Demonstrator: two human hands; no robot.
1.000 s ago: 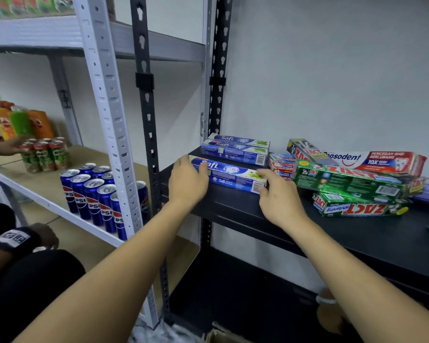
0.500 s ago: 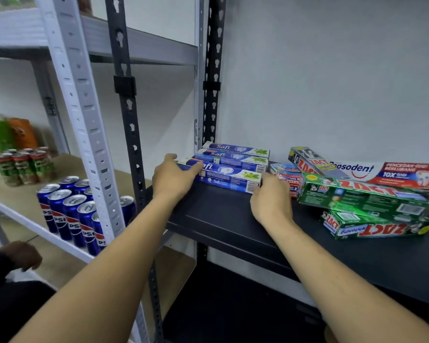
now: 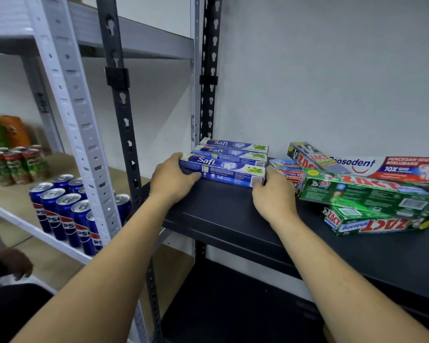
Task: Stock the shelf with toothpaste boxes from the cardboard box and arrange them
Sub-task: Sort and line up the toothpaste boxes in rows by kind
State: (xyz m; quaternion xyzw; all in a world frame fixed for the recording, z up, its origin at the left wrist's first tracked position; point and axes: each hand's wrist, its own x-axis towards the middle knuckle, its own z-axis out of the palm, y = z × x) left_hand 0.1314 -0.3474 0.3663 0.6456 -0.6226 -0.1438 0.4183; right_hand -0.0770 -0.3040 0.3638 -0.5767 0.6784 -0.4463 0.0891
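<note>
Leftmost, blue Pepsi cans [image 3: 67,214] are standing on the pale neighbouring shelf [image 3: 13,196]. Next, the left hand [image 3: 172,181] is gripping the left end of the front blue rectangular Safi toothpaste box [image 3: 226,169], which is lying on the black metal shelf [image 3: 221,219], touching two matching blue boxes [image 3: 233,152] behind it. The right hand [image 3: 273,196] is clasping its right end, beside the tilted green Zact cartons [image 3: 364,194].
</note>
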